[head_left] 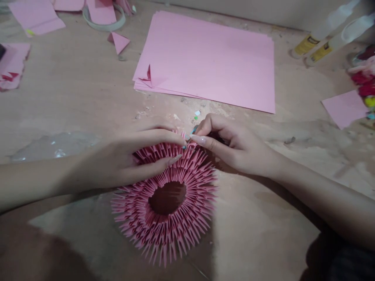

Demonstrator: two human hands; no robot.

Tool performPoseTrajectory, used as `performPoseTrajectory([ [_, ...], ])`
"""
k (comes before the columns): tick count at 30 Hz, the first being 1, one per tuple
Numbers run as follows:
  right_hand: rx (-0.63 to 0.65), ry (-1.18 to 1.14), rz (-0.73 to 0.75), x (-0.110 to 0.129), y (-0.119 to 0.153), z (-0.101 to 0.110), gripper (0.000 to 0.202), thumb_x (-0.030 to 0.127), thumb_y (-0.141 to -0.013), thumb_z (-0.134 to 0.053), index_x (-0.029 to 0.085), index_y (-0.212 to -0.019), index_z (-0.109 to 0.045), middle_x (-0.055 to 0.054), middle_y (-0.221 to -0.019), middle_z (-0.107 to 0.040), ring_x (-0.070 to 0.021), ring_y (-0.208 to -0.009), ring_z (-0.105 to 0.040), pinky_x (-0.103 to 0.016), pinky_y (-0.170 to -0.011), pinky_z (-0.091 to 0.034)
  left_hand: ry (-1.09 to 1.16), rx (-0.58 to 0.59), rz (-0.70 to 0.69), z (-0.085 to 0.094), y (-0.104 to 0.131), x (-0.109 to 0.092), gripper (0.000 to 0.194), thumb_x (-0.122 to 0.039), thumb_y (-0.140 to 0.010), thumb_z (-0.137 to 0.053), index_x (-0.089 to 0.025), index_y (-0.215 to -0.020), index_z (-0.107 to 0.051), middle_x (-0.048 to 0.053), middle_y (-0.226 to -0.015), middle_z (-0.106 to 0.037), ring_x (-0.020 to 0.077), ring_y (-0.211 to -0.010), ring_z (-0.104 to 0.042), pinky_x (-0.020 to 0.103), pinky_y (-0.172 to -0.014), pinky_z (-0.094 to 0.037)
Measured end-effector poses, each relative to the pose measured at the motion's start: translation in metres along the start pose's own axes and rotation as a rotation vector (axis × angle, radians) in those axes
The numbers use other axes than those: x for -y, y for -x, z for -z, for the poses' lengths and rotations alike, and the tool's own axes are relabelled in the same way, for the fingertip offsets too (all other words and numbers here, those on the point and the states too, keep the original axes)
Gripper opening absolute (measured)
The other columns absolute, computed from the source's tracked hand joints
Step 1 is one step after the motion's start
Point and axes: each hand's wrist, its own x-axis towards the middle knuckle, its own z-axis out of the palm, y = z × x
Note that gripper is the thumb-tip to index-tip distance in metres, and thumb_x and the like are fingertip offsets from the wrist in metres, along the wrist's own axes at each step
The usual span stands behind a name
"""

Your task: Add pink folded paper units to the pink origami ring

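A round ring of many folded pink paper pieces [190, 210] lies on the table, with a dark round hole in its middle. My left hand [146, 150] reaches over the ring's upper left part, its fingers and thumb wrapped on the folded pieces near the top edge. My right hand [225, 142] is at the ring's upper right edge, thumb and forefinger pinched together beside my left fingertips. A small pink bit shows under the right thumb, partly hidden, too small to name surely.
Large pink sheets [211, 58] lie stacked beyond my hands, a small folded piece [149, 76] on them. Two glue bottles [319, 50] stand back right. A tape roll [104, 26] and pink paper [38, 17] lie back left, a pink square [345, 107] at right.
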Motion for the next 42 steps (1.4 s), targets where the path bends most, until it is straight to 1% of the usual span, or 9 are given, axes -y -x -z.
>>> performPoseTrajectory([
  [5,0.038,-0.016,0.020,-0.0010,-0.0022,0.0010,0.034,0.052,-0.120,-0.079,0.025,-0.101,-0.068,-0.001,-0.087,-0.070,-0.0233,-0.096,-0.070,-0.035,-0.076,-0.052,-0.013,-0.011,-0.009,-0.0002,0.0012,0.0013,0.025,-0.025,-0.129,-0.063,-0.019,-0.149,-0.076,0.005,-0.144,-0.083,0.0134,-0.137,-0.082,0.026,-0.125,-0.070],
  [9,0.058,0.002,0.035,0.0014,-0.0038,0.0033,0.035,0.055,-0.121,-0.077,0.025,-0.105,-0.071,-0.004,-0.098,-0.077,-0.0247,-0.098,-0.071,-0.038,-0.082,-0.055,0.006,-0.011,-0.006,-0.0015,-0.0001,-0.0006,0.025,-0.021,-0.127,-0.063,-0.019,-0.149,-0.076,0.006,-0.144,-0.083,0.0160,-0.137,-0.082,0.030,-0.124,-0.072],
  [13,0.074,0.027,0.039,0.0038,-0.0042,0.0043,0.036,0.058,-0.121,-0.076,0.025,-0.106,-0.072,-0.006,-0.103,-0.078,-0.0261,-0.101,-0.072,-0.041,-0.088,-0.057,0.062,-0.022,0.070,-0.0023,-0.0012,-0.0045,0.026,-0.021,-0.123,-0.067,-0.024,-0.145,-0.082,0.005,-0.144,-0.084,0.0211,-0.135,-0.084,0.034,-0.124,-0.073],
  [21,0.083,0.032,0.086,0.0020,-0.0052,0.0016,0.030,0.051,-0.121,-0.079,0.024,-0.108,-0.073,-0.006,-0.108,-0.080,-0.0250,-0.100,-0.071,-0.042,-0.099,-0.057,0.059,-0.007,0.087,-0.0010,0.0005,0.0010,0.030,-0.023,-0.122,-0.071,-0.032,-0.146,-0.086,0.002,-0.139,-0.083,0.0191,-0.132,-0.082,0.027,-0.120,-0.070],
  [27,0.071,0.025,0.072,0.0015,-0.0047,0.0005,0.025,0.046,-0.122,-0.076,0.023,-0.113,-0.075,-0.006,-0.110,-0.080,-0.0237,-0.102,-0.071,-0.039,-0.096,-0.057,0.016,-0.008,0.036,-0.0042,0.0023,-0.0010,0.027,-0.020,-0.126,-0.065,-0.017,-0.149,-0.078,0.008,-0.144,-0.083,0.0175,-0.131,-0.080,0.029,-0.119,-0.068],
  [31,0.075,0.001,0.071,-0.0012,-0.0041,-0.0003,0.025,0.049,-0.124,-0.072,0.024,-0.125,-0.075,-0.005,-0.110,-0.080,-0.0233,-0.104,-0.073,-0.036,-0.089,-0.058,0.026,-0.030,0.061,-0.0062,0.0025,-0.0038,0.025,-0.021,-0.125,-0.069,-0.021,-0.148,-0.078,0.005,-0.152,-0.085,0.0179,-0.139,-0.081,0.033,-0.131,-0.064],
  [33,0.080,-0.022,0.068,-0.0022,-0.0040,0.0002,0.028,0.051,-0.124,-0.072,0.024,-0.129,-0.075,-0.005,-0.110,-0.081,-0.0232,-0.103,-0.074,-0.036,-0.084,-0.059,0.033,-0.020,0.051,-0.0048,0.0022,-0.0038,0.024,-0.021,-0.125,-0.069,-0.023,-0.146,-0.079,0.004,-0.148,-0.086,0.0176,-0.137,-0.081,0.031,-0.128,-0.066],
  [36,0.085,-0.043,0.052,-0.0020,-0.0047,0.0022,0.031,0.052,-0.123,-0.075,0.023,-0.134,-0.074,-0.006,-0.110,-0.082,-0.0231,-0.101,-0.075,-0.035,-0.080,-0.059,0.004,-0.002,0.024,-0.0015,0.0010,-0.0032,0.023,-0.019,-0.125,-0.065,-0.019,-0.144,-0.078,0.007,-0.140,-0.085,0.0176,-0.130,-0.082,0.029,-0.118,-0.069],
  [42,0.113,-0.082,0.049,-0.0001,-0.0068,0.0070,0.023,0.047,-0.119,-0.078,0.026,-0.129,-0.075,-0.002,-0.107,-0.085,-0.0214,-0.094,-0.075,-0.036,-0.084,-0.063,-0.006,0.000,-0.023,-0.0002,0.0002,0.0003,0.023,-0.020,-0.126,-0.063,-0.018,-0.146,-0.076,0.007,-0.141,-0.082,0.0137,-0.131,-0.080,0.021,-0.119,-0.066],
])
